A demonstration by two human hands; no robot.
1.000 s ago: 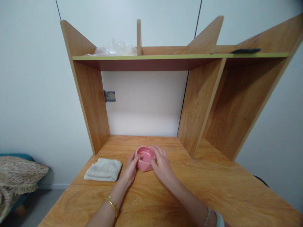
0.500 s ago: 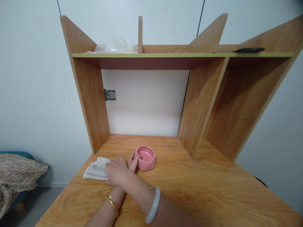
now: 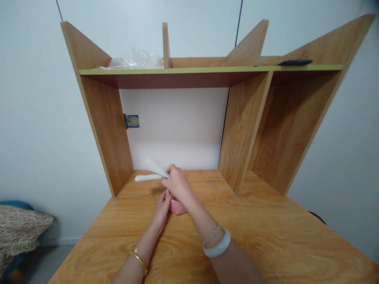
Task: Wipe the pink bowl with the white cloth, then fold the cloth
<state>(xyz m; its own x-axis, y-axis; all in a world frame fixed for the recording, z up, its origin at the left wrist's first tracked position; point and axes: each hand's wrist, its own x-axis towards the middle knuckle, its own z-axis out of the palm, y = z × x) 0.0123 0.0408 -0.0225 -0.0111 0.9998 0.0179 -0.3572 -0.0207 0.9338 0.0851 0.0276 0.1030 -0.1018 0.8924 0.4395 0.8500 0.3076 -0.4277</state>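
Observation:
A small pink ashtray-like dish sits on the wooden desk, mostly hidden behind my right hand. My left hand rests against the dish's left side, fingers curled on it. Raised above the dish, my right hand pinches a folded white cloth, which sticks out to the left in the air.
The desk has a hutch with a shelf above; a clear plastic bag and a dark flat object lie on top. Upright wooden panels bound the alcove. A patterned blanket lies at lower left, off the desk.
My right hand left the dish, crossed to the cloth at the left, picked it up and lifted it over the dish. My left hand stayed at the dish.

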